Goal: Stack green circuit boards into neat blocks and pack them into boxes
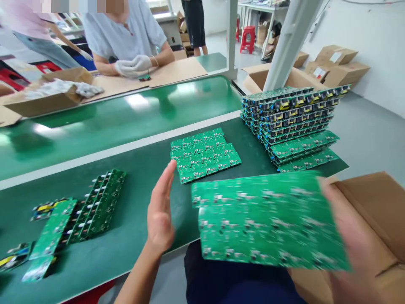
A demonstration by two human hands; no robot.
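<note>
My right hand [351, 228], smeared by motion, grips the right edge of a large green circuit board panel [268, 219], held above my lap at the table's front edge. To its left my left hand [162, 211] is raised with nothing in it, palm toward the panel, fingers stretched out. Another green panel [205, 154] lies on the dark green table [139, 177] just beyond my left hand. At the right stands a tall stack of panels [291, 122] with components between the layers.
At the left lie board strips [98, 207] and smaller board pieces [52, 232]. A green conveyor belt [177, 99] runs behind the table. Across it a gloved person [134, 65] handles a small board. Open cardboard boxes [373, 211] stand right; a white post [292, 42] rises behind the stack.
</note>
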